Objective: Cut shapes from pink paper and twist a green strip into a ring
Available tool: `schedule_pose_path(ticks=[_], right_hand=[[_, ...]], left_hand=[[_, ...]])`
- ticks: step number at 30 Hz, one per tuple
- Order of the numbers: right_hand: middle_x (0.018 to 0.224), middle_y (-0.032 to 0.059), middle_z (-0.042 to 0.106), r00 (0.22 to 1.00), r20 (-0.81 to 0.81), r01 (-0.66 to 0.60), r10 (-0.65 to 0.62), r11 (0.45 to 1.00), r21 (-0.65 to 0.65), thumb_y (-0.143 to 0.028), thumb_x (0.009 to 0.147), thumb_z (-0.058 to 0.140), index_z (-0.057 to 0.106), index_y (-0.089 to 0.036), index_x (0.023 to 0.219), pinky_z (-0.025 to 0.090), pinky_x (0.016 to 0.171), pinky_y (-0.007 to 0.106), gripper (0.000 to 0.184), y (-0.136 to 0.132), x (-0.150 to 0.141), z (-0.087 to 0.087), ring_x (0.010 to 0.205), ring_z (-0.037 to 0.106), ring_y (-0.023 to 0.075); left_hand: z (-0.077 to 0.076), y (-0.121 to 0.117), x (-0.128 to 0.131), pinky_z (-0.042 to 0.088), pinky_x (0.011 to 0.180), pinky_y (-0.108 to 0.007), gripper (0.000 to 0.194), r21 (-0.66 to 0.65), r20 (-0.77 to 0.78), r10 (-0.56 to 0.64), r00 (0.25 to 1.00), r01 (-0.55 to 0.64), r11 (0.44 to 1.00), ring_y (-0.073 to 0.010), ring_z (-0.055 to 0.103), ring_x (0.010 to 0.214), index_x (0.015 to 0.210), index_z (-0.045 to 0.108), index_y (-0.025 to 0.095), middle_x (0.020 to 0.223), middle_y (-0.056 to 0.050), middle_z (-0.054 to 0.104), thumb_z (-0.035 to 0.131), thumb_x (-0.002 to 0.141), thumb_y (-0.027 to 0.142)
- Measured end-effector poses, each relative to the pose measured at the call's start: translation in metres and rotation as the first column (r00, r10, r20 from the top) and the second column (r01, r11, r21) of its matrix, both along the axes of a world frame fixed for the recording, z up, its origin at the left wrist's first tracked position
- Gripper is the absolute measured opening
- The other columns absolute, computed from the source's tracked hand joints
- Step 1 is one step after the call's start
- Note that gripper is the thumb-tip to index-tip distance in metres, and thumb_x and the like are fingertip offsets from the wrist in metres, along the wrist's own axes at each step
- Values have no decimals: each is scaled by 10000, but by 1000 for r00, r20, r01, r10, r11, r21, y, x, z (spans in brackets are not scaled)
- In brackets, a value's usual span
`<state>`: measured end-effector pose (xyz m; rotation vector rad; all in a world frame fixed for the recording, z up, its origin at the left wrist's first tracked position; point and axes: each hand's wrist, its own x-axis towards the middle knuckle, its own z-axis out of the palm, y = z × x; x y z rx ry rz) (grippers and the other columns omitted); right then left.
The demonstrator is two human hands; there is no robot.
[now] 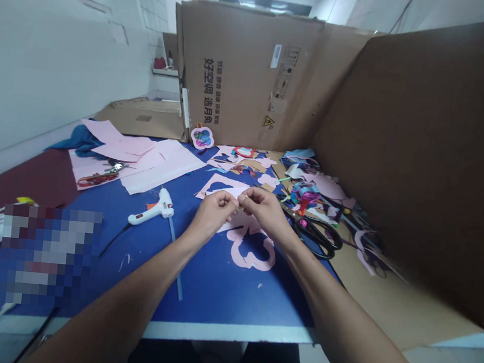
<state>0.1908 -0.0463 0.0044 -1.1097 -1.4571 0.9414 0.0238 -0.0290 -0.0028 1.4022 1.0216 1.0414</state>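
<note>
My left hand [216, 213] and my right hand [263, 209] meet above the middle of the blue table, fingertips pinched together. Whatever lies between the fingertips is too small and too covered to make out. Just below my right hand, a pink paper flower-shaped ring [239, 256] lies flat on the table. Behind and under my hands are pale pink paper pieces [224, 183], one with a shape cut out of it. Black-handled scissors [319, 239] rest to the right of my right wrist. A white glue gun [150, 213] lies on its side left of my left hand.
A blue strip [176, 260] lies beside my left forearm. Pink sheets [134, 152] with small metal tools [107, 172] are at back left. Paper and ribbon scraps [309, 190] pile up at right. Cardboard walls [251, 75] enclose the back and right. A flower-shaped piece [202, 138] leans there.
</note>
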Motion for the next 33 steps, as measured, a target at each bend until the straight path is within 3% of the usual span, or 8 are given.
schedule_pose_path(ticks=[10, 18, 33], right_hand=[[688, -26, 572, 1000, -5, 14, -14, 1000, 13, -446, 845, 751, 636, -207, 771, 370, 614, 283, 275, -1, -1, -1, 638, 476, 137], [702, -20, 600, 1000, -25, -11, 10, 999, -30, -469, 854, 740, 637, -203, 787, 384, 617, 284, 293, -2, -4, 1, 627, 491, 133], [682, -33, 576, 1000, -21, -15, 14, 998, -65, -466, 825, 747, 620, -200, 785, 377, 609, 282, 297, -2, -5, -1, 617, 480, 127]], left_hand=[[-6, 4, -1, 398, 513, -214, 79, 63, 16, -34, 999, 33, 997, -89, 531, 514, 736, 600, 208, 648, 24, 631, 660, 778, 239], [0, 1, -1, 398, 519, -215, 89, 16, 38, -36, 999, 36, 999, -87, 526, 517, 742, 591, 207, 648, 22, 619, 656, 788, 248], [-6, 3, 0, 363, 498, -212, 95, 31, 26, -40, 999, 39, 999, -87, 509, 504, 737, 559, 213, 615, 46, 586, 641, 745, 260]])
